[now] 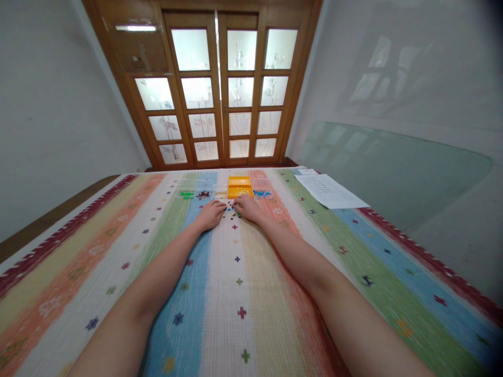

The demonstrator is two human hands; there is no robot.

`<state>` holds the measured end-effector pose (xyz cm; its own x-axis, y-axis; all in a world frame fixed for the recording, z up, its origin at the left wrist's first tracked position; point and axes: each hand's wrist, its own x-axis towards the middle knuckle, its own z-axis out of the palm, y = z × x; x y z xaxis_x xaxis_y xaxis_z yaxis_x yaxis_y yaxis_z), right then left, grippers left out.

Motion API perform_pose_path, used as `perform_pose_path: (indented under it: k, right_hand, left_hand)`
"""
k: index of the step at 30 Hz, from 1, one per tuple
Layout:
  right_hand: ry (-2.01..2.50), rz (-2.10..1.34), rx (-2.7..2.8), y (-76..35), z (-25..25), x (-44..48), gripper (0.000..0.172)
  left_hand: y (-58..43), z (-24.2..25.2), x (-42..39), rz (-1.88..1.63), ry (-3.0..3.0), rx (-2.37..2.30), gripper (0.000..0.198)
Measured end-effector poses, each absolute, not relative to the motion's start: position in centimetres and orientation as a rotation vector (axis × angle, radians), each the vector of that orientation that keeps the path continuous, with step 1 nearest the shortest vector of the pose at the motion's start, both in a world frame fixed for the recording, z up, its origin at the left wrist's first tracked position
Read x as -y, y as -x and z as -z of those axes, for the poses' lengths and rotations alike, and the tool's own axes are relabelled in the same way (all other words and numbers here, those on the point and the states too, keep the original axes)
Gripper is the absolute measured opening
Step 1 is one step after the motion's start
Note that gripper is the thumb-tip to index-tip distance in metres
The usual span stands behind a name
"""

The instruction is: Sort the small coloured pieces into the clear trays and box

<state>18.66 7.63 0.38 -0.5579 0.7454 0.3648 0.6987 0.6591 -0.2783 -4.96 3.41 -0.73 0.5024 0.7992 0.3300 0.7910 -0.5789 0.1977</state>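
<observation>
Head view: trays (239,181) hold green, maroon, pale, blue pieces (261,194); hands (212,213) show unclear grip.

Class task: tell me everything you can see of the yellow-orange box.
The yellow-orange box looks like plastic. It lies open toward the far end of the striped tablecloth, with two rectangular sections, one behind the other; the rear one may be its lid. Small pale pieces lie in the front section. Clear containers stand on either side. The right hand covers part of its front edge in this view; whether they touch is unclear.
</observation>
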Motion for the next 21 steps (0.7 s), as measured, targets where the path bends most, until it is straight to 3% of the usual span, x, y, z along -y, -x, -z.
perform_pose_path:
  k: [8, 21]
  right_hand:
    - [0.923, -0.215, 2.441, -18.95, -0.04, -7.78, 0.017]
    - [1.043, -0.169, 2.454, -18.46, 0.14, -7.58, 0.015]
  left_hand:
    - [5.19, 1.26, -3.59, -0.562, -2.703, -1.414, 0.044]
    - [5.36, 1.45, -3.95, -0.568, -2.708, -1.432, 0.043]
